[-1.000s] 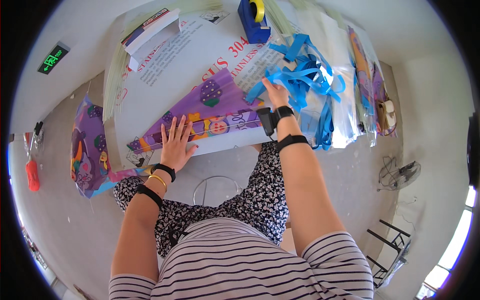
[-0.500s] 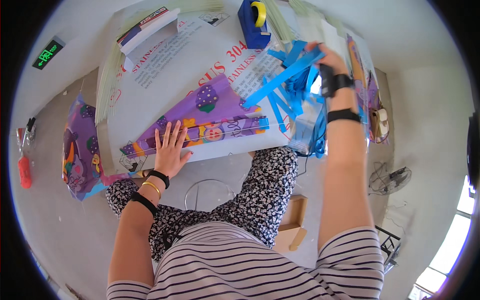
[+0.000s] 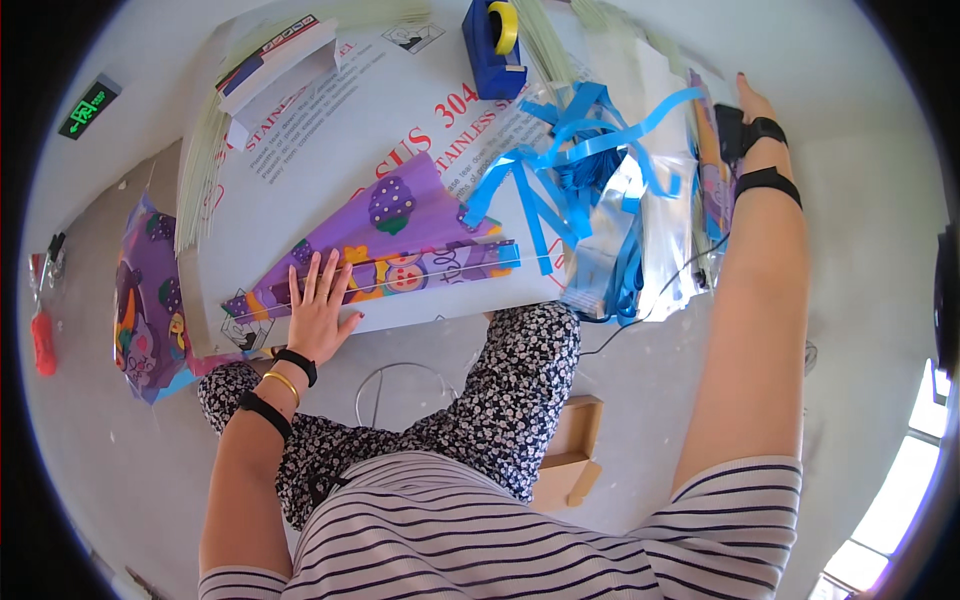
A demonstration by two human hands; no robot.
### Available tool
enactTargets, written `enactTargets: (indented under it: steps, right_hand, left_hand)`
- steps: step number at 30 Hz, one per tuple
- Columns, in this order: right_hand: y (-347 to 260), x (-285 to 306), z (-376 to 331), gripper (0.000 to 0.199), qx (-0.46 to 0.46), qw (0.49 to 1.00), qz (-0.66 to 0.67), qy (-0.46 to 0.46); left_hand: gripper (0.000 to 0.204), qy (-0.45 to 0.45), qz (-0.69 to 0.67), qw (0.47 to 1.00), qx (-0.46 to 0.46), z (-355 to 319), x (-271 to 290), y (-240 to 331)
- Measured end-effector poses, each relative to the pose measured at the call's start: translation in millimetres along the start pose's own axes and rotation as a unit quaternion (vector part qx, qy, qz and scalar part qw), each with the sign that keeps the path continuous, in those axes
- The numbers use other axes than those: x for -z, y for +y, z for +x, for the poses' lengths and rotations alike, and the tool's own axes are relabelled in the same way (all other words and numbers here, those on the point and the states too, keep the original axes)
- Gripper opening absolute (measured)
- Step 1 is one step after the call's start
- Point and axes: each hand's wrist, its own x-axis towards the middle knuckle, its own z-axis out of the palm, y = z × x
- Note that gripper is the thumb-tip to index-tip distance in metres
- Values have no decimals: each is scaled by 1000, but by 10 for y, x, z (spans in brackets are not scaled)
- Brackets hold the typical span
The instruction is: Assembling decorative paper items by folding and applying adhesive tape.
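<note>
Pale concrete floor (image 3: 130, 470) all around, with a white printed board (image 3: 350, 130) as the work surface, tilted across the far half of the view. Near edge of board just above the knees in a dark floral skirt (image 3: 500, 400); left edge fringed with pale green strips (image 3: 205, 150).

Left hand (image 3: 320, 310) flat on the near end of a purple patterned paper cone (image 3: 400, 240), fingers spread and open, palm at the board's near edge. Cone lying on its side across the board's middle, wide end toward the right, touching the blue ribbon tangle (image 3: 580, 160).

Right hand (image 3: 745, 110) stretched far to the right, past the board's right edge, beside a stack of clear and patterned cellophane sheets (image 3: 660, 230). Fingers mostly out of sight behind the sheets and a black strap; cannot tell whether open or gripping.

Open room: bare floor to the near left and along the right beyond the arm. Blue tape dispenser (image 3: 492, 45) at the far edge, well apart from both hands. More purple wrapping paper (image 3: 150, 300) hanging off the left side, near a red tool (image 3: 42, 340) on the floor. Cardboard box (image 3: 570, 450) and a wire ring (image 3: 400, 390) under the board, partly hidden by the legs.

Rim of view bent and dark; far corners cut off, window glare at near right.
</note>
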Motion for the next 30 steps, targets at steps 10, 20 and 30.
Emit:
enactTargets:
  steps: [10, 20, 30]
  right_hand:
    - [-685, -2183, -2278, 39, 79, 739, 277, -609]
    - [-830, -3367, -3119, 21, -133, 749, 574, -304]
    - [-877, -3283, -3142, 31, -33, 848, 426, -313]
  left_hand:
    - [86, -19, 22, 999, 32, -203, 126, -124]
    - [85, -30, 26, 999, 31, -142, 122, -85]
    - [86, -22, -1, 999, 33, -191, 142, -131]
